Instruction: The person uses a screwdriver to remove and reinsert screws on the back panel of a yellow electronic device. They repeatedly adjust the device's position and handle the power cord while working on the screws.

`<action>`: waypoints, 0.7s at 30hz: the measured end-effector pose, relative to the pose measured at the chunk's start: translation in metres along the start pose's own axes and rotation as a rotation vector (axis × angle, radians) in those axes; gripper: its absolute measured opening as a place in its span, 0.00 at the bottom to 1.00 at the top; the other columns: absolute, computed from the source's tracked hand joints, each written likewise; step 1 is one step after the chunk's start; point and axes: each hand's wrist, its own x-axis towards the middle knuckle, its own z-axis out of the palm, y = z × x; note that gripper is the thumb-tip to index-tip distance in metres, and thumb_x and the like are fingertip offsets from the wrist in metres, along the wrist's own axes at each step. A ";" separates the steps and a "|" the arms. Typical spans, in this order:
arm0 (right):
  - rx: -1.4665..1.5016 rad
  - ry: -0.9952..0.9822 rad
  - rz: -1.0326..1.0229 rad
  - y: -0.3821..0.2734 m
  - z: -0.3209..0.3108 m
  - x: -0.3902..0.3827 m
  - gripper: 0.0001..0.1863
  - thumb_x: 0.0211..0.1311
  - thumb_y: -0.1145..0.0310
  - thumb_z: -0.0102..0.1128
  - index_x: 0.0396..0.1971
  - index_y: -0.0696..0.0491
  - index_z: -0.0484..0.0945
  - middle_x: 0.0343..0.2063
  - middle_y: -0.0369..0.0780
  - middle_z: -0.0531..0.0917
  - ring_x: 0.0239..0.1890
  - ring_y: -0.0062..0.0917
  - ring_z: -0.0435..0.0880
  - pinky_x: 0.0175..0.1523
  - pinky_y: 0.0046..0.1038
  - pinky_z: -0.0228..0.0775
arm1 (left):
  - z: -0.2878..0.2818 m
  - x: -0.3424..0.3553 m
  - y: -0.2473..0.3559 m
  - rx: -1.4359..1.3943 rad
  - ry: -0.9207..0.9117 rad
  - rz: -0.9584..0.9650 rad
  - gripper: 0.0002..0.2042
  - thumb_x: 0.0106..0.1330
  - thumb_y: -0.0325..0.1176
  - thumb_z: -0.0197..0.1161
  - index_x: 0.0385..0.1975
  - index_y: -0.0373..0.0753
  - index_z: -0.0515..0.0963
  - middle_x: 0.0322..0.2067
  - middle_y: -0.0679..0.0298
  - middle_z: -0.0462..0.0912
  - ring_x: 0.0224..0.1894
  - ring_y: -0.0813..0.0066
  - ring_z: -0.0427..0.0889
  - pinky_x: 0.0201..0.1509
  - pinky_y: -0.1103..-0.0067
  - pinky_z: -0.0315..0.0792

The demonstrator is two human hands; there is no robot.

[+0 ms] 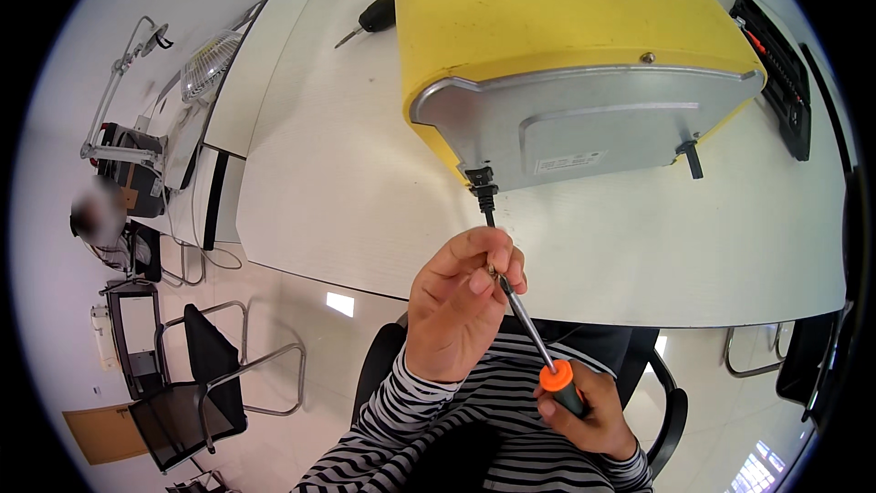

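Observation:
My right hand (595, 415) is wrapped round the dark and orange handle of a screwdriver (531, 327), whose metal shaft points up and left. At its tip, my left hand (454, 310) pinches a small brass-coloured screw (492, 270) between thumb and fingers. Both hands are held near the front edge of the white table (347, 173). Beyond them stands a large yellow machine (566, 14) with a grey metal panel (620, 123) facing me. A black power plug (480, 184) sits at the panel's lower left, its cord passing behind my left hand.
Left of the machine lies a second screwdriver (370, 18), dark-handled. An open black tool case (776, 73) rests at the right. Black chairs (214, 361), a lamp arm (119, 82), a wire-guarded fan (210, 64) and another person (99, 212) are farther left.

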 end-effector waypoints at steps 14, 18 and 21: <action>-0.035 0.016 -0.021 0.005 -0.002 -0.001 0.12 0.46 0.68 0.60 0.27 0.59 0.69 0.07 0.35 0.62 0.08 0.18 0.62 0.15 0.18 0.52 | -0.005 0.004 -0.005 -0.098 0.007 -0.012 0.06 0.60 0.27 0.49 0.37 0.39 0.67 0.34 0.65 0.63 0.39 0.76 0.64 0.47 0.81 0.63; -0.025 0.025 -0.020 0.007 -0.001 0.000 0.12 0.47 0.68 0.59 0.27 0.59 0.69 0.08 0.35 0.63 0.08 0.19 0.62 0.15 0.19 0.52 | -0.011 0.004 -0.008 -0.008 -0.068 0.028 0.09 0.60 0.26 0.49 0.40 0.40 0.67 0.35 0.67 0.66 0.39 0.75 0.65 0.49 0.78 0.62; -0.008 0.021 -0.008 0.007 -0.001 0.001 0.12 0.47 0.68 0.59 0.27 0.59 0.69 0.08 0.35 0.63 0.08 0.19 0.63 0.15 0.19 0.52 | -0.010 0.003 -0.006 0.014 -0.034 0.012 0.10 0.59 0.27 0.50 0.41 0.40 0.68 0.35 0.66 0.68 0.40 0.74 0.66 0.49 0.77 0.61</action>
